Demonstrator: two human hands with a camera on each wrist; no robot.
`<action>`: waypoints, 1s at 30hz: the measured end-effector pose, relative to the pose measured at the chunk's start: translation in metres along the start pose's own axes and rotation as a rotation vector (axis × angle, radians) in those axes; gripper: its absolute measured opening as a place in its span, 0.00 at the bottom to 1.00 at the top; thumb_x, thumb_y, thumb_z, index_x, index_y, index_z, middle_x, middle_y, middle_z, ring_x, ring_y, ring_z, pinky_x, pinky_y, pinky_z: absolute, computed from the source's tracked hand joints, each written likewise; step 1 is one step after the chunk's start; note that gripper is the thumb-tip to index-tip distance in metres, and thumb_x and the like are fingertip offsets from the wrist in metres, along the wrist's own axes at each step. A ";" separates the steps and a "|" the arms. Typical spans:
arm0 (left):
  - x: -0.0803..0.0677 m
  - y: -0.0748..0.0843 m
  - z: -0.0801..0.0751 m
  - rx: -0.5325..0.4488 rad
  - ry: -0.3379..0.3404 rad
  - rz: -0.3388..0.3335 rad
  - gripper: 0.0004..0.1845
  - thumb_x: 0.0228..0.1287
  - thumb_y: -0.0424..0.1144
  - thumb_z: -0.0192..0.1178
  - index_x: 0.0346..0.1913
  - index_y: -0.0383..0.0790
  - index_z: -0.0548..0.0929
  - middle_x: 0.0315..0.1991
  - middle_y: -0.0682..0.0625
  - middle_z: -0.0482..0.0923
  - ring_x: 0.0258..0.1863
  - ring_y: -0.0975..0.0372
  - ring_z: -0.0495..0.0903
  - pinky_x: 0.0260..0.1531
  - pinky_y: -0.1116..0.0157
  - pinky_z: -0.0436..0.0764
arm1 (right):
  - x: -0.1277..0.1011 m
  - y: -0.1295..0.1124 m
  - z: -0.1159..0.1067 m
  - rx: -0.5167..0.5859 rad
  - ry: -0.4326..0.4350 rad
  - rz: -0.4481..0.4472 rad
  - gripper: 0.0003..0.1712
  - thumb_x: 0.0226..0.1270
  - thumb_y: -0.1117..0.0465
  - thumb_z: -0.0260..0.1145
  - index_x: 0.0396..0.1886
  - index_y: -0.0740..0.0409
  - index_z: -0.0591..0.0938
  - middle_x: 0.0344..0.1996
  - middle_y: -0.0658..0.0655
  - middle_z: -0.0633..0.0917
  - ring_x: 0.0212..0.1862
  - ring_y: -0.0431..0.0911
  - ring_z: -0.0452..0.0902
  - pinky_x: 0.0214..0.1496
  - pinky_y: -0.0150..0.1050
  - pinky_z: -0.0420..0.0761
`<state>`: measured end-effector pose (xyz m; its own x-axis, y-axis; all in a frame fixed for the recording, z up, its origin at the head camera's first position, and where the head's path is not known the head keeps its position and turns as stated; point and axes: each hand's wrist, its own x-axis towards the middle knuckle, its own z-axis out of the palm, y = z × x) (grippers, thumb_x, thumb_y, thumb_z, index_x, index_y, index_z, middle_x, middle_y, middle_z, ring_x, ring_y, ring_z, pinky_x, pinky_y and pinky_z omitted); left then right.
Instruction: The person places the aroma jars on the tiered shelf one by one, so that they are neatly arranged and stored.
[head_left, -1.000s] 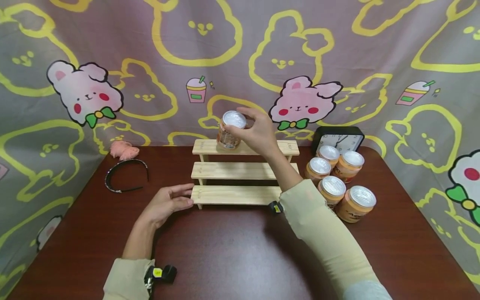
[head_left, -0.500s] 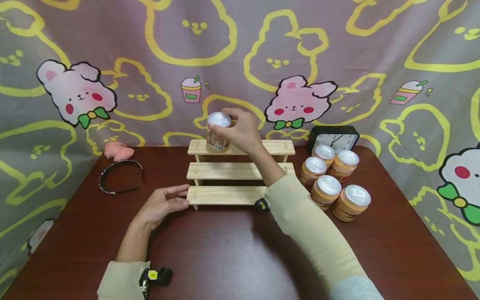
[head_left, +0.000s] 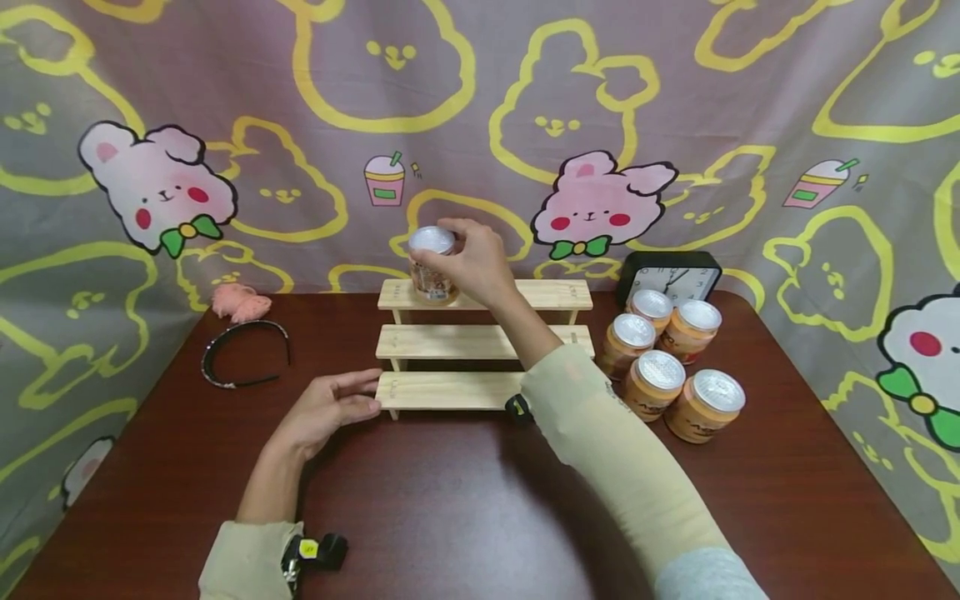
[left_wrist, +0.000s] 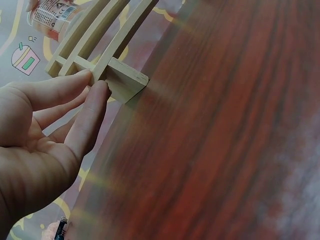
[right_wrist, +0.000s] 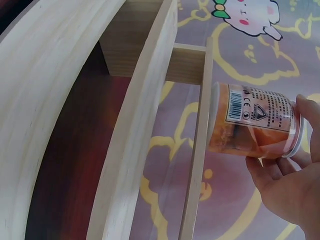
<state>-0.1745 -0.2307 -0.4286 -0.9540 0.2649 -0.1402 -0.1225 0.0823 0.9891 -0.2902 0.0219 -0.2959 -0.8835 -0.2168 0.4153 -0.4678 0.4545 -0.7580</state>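
Note:
A three-step wooden rack stands at the back middle of the dark wooden table. My right hand grips an orange can with a silver lid and holds it on the left end of the top step; the right wrist view shows the can with its base at the top board's edge. My left hand lies with straight fingers touching the left end of the lowest step; in the left wrist view the fingertips press the rack's end block.
Several more orange cans are grouped to the right of the rack, in front of a black clock. A black headband and a pink scrunchie lie at the back left. A cartoon-print cloth hangs behind.
My right hand has carried the can left and down onto the left end of the top step. The left hand has stayed at the lowest step.

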 end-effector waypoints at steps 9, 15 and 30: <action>0.001 0.003 0.001 -0.001 -0.002 -0.011 0.34 0.66 0.23 0.64 0.73 0.22 0.64 0.60 0.31 0.75 0.43 0.65 0.83 0.44 0.68 0.83 | 0.002 0.001 -0.002 -0.003 -0.014 0.021 0.36 0.58 0.48 0.79 0.62 0.60 0.82 0.54 0.58 0.84 0.47 0.48 0.81 0.45 0.37 0.81; 0.002 0.003 0.001 -0.003 -0.008 -0.010 0.34 0.66 0.23 0.63 0.73 0.22 0.63 0.60 0.31 0.74 0.44 0.65 0.83 0.45 0.68 0.83 | 0.001 0.000 -0.005 0.040 -0.008 0.029 0.39 0.58 0.47 0.78 0.65 0.62 0.80 0.58 0.58 0.82 0.52 0.49 0.81 0.50 0.38 0.81; 0.000 0.003 0.002 -0.013 -0.004 -0.017 0.34 0.66 0.22 0.63 0.73 0.21 0.63 0.60 0.30 0.74 0.43 0.65 0.83 0.45 0.68 0.83 | -0.005 0.001 -0.016 0.159 0.008 0.016 0.36 0.62 0.53 0.77 0.65 0.65 0.78 0.60 0.62 0.81 0.59 0.53 0.80 0.61 0.40 0.79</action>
<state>-0.1742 -0.2286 -0.4261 -0.9507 0.2675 -0.1572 -0.1423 0.0744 0.9870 -0.2858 0.0375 -0.2905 -0.8907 -0.2032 0.4066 -0.4527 0.3152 -0.8341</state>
